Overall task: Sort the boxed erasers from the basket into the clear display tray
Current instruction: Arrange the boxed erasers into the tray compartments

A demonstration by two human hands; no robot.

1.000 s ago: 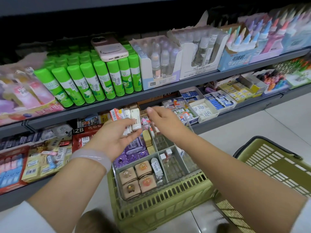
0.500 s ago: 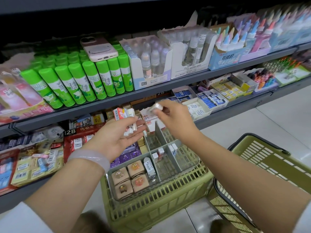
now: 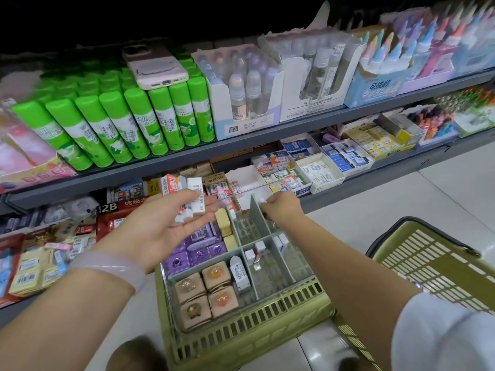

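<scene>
Low centre, the clear display tray (image 3: 267,279) of rigid plastic with grey dividers sits on a slatted olive basket (image 3: 241,341); 4 tan cubes and purple packs fill its left cells, few small boxes its right; sorting looks about half done. Mid-frame, the left hand (image 3: 158,231) cups several glossy boxed erasers (image 3: 194,198), fingers loosely curled; the right hand (image 3: 282,210) pinches 1 white eraser (image 3: 262,200) above the far cell.

The right hand (image 3: 282,210) hides most of its small white eraser (image 3: 262,200); the pens (image 3: 439,25) blur at the shelf's right end.
</scene>
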